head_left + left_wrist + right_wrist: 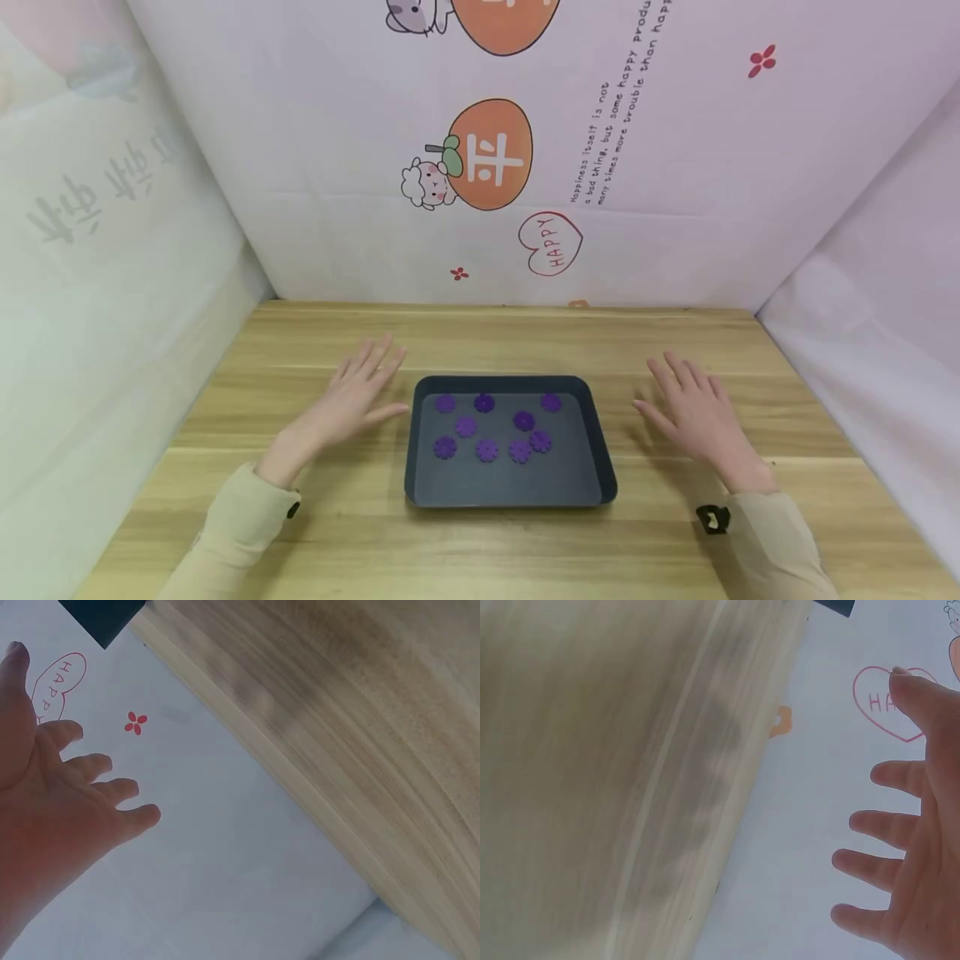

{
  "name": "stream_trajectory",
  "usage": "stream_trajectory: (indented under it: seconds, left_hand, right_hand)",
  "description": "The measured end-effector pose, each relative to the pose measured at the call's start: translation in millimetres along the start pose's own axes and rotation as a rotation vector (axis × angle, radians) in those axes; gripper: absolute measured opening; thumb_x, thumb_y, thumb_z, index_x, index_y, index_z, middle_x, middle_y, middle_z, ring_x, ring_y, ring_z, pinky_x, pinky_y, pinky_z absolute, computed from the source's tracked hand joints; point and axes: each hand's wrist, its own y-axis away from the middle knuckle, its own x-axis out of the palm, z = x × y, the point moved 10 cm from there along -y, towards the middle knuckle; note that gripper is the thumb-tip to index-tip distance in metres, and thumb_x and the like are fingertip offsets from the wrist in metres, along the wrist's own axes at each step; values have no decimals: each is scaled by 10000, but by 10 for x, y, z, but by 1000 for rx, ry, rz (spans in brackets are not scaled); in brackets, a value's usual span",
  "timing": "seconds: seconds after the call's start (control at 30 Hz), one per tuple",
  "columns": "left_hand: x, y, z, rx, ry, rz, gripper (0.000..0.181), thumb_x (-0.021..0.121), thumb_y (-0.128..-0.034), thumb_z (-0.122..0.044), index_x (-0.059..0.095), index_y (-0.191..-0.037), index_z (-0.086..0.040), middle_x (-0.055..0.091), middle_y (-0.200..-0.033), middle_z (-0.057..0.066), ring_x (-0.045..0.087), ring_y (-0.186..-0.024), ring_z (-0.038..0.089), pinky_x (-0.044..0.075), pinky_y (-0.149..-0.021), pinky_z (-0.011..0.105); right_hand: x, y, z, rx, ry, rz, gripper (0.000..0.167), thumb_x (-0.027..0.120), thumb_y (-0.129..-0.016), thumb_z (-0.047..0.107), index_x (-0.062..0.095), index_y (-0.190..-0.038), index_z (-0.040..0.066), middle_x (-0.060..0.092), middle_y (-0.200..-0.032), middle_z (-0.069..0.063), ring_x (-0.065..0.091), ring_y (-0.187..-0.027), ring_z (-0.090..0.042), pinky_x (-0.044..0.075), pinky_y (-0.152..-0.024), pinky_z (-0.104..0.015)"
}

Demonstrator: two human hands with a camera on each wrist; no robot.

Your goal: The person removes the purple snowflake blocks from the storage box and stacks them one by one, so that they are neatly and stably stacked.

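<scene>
Flanking a dark gray tray [510, 486], the left hand [347, 406] and right hand [699, 415] have their fingers extended and spread apart, the left thumb near the rim. Nine purple flower-shaped discs [466, 427] lie scattered inside the tray, which sits on the wood-grain counter [510, 554] between both hands.

"What surrounds the red HAPPY heart [551, 243]?"

"A white sheet [337, 167] carries it. Up-left of the heart there's an orange fruit print [491, 154] with a cartoon sheep [429, 183]; up-right, slanting lettering [617, 104]."

"And lower?"

"A little red flower [459, 273], left and slightly below the heart. The wood-grain bench [525, 550] spreads beneath it."
</scene>
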Motion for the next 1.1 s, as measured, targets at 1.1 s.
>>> stream_trajectory:
  seconds: [1.1]
  left_hand:
    - [140,-38,-325,228,-4,-42,796,668,-926,-408,357,-1505,40,340,-1571,256,354,-1447,444,335,-1171,622]
  right_hand:
    - [5,-132,582,-195,-173,-75,563,694,-934,245,506,-1387,-31,554,-1358,-265,580,-1204,-450,518,-993,-592]
